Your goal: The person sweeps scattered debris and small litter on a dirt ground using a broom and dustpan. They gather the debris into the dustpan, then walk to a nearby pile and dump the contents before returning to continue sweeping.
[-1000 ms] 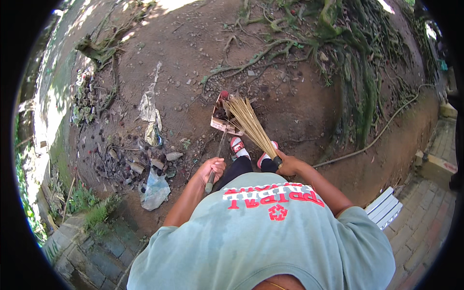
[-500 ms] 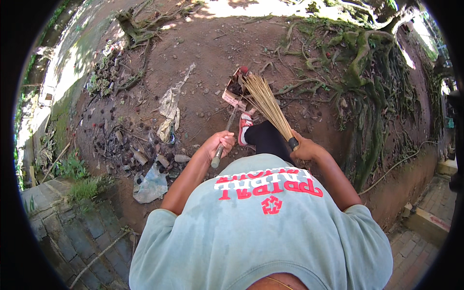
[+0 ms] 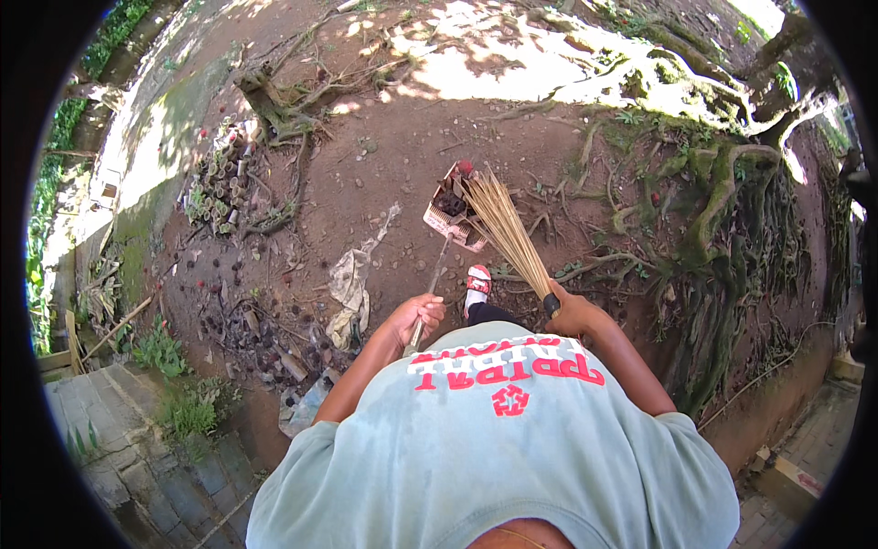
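My left hand point(image 3: 418, 316) is closed around the long handle point(image 3: 443, 261) of a pale plastic dustpan point(image 3: 439, 220). Inside the pan are dark debris point(image 3: 450, 202) and something round and red point(image 3: 465, 168). My right hand point(image 3: 565, 309) grips the dark-bound end of a bundled stick broom point(image 3: 512, 238), whose bristle tips lie over the right side of the dustpan. A red-and-white shoe point(image 3: 477, 280) shows on the dirt ground point(image 3: 384, 137) below the pan.
Mossy tree roots point(image 3: 704, 201) spread on the right, and a stump point(image 3: 271, 105) stands upper left. Small pots or cans point(image 3: 219, 183), a crumpled pale sheet point(image 3: 347, 293) and scattered litter point(image 3: 256, 339) lie to the left. Paving point(image 3: 146, 457) and a concrete step point(image 3: 786, 480) border the dirt.
My view has shifted over the last second, bringing more sunlit ground and roots into the top. One foot has stepped forward. Both hands keep hold of the broom and dustpan.
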`<state>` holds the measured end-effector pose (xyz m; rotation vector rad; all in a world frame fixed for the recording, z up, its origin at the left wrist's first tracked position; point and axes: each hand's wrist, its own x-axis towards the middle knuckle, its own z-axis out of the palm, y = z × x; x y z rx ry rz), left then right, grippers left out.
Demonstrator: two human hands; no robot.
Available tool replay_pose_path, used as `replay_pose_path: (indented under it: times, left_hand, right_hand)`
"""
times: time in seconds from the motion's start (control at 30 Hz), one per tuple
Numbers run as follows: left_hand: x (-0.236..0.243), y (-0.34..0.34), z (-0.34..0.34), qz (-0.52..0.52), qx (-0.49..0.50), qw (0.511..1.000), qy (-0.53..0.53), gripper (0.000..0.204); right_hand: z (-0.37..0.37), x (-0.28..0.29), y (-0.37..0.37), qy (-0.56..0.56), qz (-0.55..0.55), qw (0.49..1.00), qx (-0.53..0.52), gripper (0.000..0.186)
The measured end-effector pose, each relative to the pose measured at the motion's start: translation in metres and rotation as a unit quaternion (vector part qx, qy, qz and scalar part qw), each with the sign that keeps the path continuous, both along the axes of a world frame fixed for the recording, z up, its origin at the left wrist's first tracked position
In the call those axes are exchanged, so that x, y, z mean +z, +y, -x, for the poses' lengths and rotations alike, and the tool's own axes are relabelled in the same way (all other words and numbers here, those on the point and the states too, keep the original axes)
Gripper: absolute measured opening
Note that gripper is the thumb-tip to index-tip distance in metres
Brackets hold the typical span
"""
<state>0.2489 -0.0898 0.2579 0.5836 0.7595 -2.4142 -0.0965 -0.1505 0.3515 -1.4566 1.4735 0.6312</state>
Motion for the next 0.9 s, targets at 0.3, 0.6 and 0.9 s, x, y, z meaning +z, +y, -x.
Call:
replay_pose_path:
  times: [0.3,0.6,0.9]
  left_hand:
    - [0.019,-0.194,-0.072,0.012,0.053,0.999,-0.005,0.027]
    - [-0.01,-0.477,-0.175,0.019,-0.005,1.0,0.007,0.029]
    - [-0.01,-0.756,-0.216,-0.001,-0.005,1.0,-0.011,0.027]
  right_hand:
    - [-0.07,0.019,-0.21,0.017,0.036,0.998,0.054,0.107]
    - [-0.157,-0.018,-0.466,0.003,0.058,0.998,-0.003,0.109]
    - [-0.205,-0.018,-0.71,0.005,0.065,0.998,-0.012,0.105]
